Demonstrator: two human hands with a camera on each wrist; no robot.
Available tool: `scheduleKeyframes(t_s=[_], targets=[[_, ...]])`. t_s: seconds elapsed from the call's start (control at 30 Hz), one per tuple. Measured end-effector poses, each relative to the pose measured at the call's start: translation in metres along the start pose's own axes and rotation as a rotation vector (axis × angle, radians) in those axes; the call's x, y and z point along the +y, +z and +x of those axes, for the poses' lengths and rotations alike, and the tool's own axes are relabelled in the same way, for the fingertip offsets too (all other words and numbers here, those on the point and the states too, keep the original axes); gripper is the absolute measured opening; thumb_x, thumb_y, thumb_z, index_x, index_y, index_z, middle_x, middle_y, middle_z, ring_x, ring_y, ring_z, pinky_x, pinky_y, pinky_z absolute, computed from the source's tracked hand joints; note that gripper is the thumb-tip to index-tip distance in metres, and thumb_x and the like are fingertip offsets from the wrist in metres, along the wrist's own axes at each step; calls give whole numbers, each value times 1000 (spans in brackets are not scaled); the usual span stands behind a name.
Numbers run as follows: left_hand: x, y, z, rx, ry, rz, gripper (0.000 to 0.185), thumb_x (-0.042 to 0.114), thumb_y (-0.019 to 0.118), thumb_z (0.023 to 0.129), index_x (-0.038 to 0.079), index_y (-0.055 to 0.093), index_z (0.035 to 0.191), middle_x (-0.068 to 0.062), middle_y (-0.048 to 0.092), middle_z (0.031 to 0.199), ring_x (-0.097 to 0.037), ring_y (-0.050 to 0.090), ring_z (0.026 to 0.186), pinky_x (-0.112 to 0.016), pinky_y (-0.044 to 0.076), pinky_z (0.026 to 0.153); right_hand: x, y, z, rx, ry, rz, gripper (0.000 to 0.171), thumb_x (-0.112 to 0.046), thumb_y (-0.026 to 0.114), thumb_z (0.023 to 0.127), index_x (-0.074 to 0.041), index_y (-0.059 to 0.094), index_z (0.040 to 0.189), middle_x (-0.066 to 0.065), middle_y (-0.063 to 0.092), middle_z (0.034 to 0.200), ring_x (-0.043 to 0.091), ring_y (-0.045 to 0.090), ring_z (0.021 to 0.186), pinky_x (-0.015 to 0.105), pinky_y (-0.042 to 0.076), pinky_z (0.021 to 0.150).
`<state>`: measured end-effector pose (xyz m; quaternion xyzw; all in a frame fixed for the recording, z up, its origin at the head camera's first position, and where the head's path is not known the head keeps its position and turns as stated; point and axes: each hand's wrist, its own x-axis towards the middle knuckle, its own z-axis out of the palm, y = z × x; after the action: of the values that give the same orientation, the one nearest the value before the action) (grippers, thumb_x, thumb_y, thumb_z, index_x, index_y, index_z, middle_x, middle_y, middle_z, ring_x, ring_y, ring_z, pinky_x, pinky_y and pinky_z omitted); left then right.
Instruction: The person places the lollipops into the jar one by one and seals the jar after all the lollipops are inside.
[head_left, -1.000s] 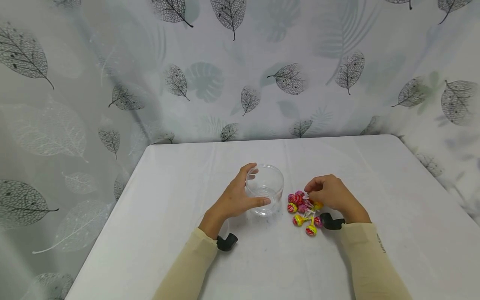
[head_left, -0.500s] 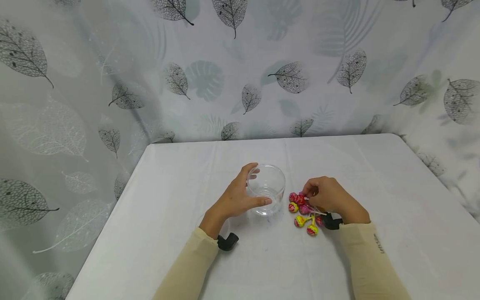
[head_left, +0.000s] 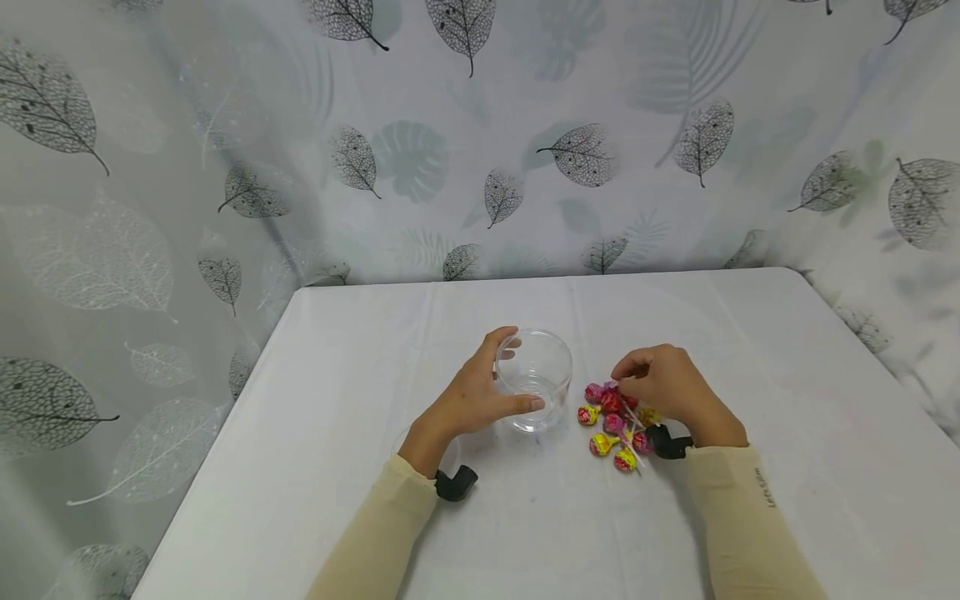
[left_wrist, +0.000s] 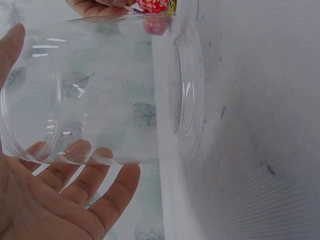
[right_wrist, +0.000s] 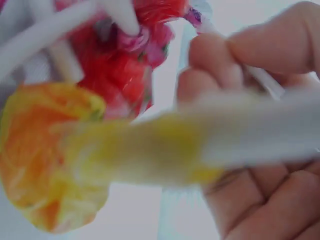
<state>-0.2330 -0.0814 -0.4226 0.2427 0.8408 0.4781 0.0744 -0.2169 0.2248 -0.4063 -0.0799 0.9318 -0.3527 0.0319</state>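
My left hand [head_left: 480, 396] curls round the side of a clear plastic jar [head_left: 536, 371], thumb in front and fingers behind. In the left wrist view nothing shows inside the jar [left_wrist: 105, 100], and its base is at the white cloth. To its right lies a pile of wrapped lollipops [head_left: 613, 423], red, pink and yellow with white sticks. My right hand [head_left: 667, 387] is at the pile's far right side. Its thumb and finger pinch a lollipop stick [right_wrist: 265, 82] with purple wrapper by the fingertips. A yellow-orange lollipop [right_wrist: 50, 155] looms close to the right wrist camera.
A clear round lid [head_left: 450, 457] lies partly hidden under my left wrist. White cloth covers the table [head_left: 360, 350]. A leaf-patterned curtain [head_left: 420, 225] hangs behind and at both sides. Black camera mounts [head_left: 456, 483] sit on both wrists.
My right hand dipped left into the lollipops, then drew back slightly up and right. Several lollipops and sticks have shifted in the pile. The left hand and jar have stayed in place.
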Motion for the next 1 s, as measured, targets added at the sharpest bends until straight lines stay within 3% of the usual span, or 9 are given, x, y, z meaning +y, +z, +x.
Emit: scheduleKeyframes(t_s=[0.37, 0.57, 0.7, 1.0], targets=[[1, 0, -1, -9, 3, -8, 103, 41, 90, 81, 31, 24, 160, 1, 46, 159, -18, 44, 145, -48, 43, 114, -5, -9, -7, 170, -22, 212, 14, -16, 76, 96, -4, 79, 103, 12, 77, 101, 15, 67, 85, 23, 55, 71], [2, 0, -1, -7, -12, -7, 103, 41, 90, 81, 32, 25, 160, 5, 46, 157, -16, 44, 144, -46, 44, 114, -14, -13, -9, 279, -67, 333, 14, -14, 75, 97, -1, 78, 101, 4, 77, 94, 7, 70, 81, 21, 56, 72], [2, 0, -1, -5, -9, -9, 103, 40, 90, 81, 32, 25, 160, 5, 46, 157, -17, 44, 144, -46, 43, 115, -17, -14, -10, 306, -119, 403, 13, -10, 73, 98, 2, 77, 101, -3, 76, 91, 7, 72, 81, 21, 58, 73], [2, 1, 0, -20, -15, -6, 103, 41, 91, 81, 33, 25, 160, 6, 45, 159, -16, 43, 146, -46, 43, 114, -28, -19, -14, 333, -240, 625, 12, 3, 70, 96, 14, 72, 101, 0, 76, 91, 10, 75, 81, 20, 59, 80]])
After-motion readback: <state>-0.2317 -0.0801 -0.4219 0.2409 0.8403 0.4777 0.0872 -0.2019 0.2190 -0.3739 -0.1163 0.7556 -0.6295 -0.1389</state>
